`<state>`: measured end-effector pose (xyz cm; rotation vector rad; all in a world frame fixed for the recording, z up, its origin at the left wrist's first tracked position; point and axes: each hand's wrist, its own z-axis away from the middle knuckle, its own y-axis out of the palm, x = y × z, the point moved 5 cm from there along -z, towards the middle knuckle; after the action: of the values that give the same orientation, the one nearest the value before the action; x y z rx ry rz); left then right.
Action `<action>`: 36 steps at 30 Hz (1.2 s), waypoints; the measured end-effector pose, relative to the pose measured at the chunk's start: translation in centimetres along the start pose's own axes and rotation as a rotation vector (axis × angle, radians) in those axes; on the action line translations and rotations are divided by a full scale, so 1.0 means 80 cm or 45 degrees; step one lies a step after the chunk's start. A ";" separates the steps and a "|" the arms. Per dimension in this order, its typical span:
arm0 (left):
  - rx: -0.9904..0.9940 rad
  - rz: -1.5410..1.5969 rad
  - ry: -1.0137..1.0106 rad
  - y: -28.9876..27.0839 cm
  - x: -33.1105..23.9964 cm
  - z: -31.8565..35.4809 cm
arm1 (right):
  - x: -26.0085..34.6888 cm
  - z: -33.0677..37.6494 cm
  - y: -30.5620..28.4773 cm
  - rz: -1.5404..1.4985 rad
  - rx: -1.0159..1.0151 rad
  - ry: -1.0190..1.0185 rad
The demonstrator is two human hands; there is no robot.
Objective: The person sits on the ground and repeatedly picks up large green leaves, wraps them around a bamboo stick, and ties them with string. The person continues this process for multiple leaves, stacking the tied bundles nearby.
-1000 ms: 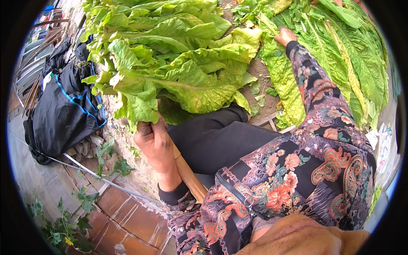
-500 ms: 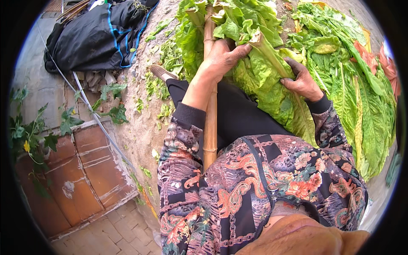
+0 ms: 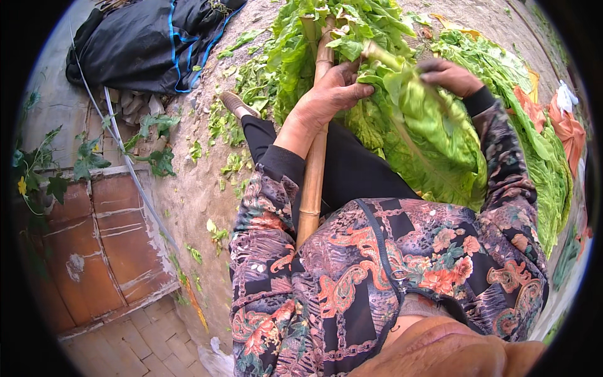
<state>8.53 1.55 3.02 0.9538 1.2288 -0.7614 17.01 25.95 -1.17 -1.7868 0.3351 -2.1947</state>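
We grip big green leaves over a bamboo pole.
Our left hand (image 3: pixel 330 94) pinches a leaf stem (image 3: pixel 377 53) beside the bamboo pole (image 3: pixel 314 169); our right hand (image 3: pixel 449 75) clasps the leaf bunch (image 3: pixel 433 138), upper centre, steadying it above our lap.

Left hand (image 3: pixel 330 94) reaching forward, fingers (image 3: pixel 358 91) curled (gripping), right hand (image 3: pixel 449 75) raised, fingers bent

The person is wearing a long-sleeved patterned top (image 3: pixel 377 276), dark with orange-red flowers, paisley swirls and chain-like bands in grey and teal. Black cuffs (image 3: pixel 279 164) are showing at both wrists, beneath the sleeves. Black trousers (image 3: pixel 352 169) are covering the legs, and a dark slip-on shoe (image 3: pixel 235 102) is covering one foot.
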 end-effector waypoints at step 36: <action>-0.051 -1.826 -0.152 -0.158 -0.085 -0.041 | 0.050 -0.084 0.169 -0.318 -0.006 -0.322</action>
<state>-5.34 -0.97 7.21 -0.1850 1.7281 -1.8284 10.73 11.90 -3.68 -2.1810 0.0631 -2.0855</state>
